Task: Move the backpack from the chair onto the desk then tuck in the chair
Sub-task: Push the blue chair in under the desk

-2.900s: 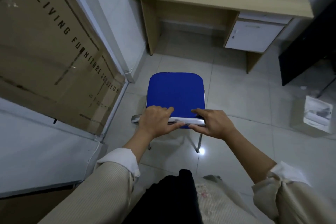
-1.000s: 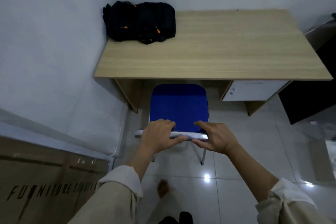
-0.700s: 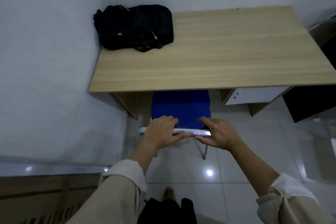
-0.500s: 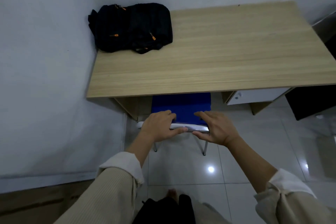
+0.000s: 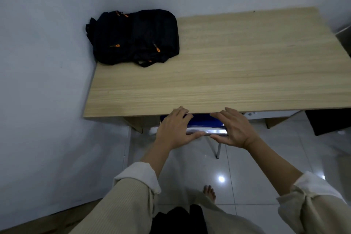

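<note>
The backpack [image 5: 135, 37] lies flat at the 10 o'clock corner of the desk [image 5: 228, 74], long axis running 9 to 3 o'clock, against the wall. The chair [image 5: 204, 122] sits almost wholly under the desk's 6 o'clock edge. The left hand [image 5: 175, 129] and right hand [image 5: 234, 129] grip its chrome backrest bar, fingers over, thumbs under.
</note>
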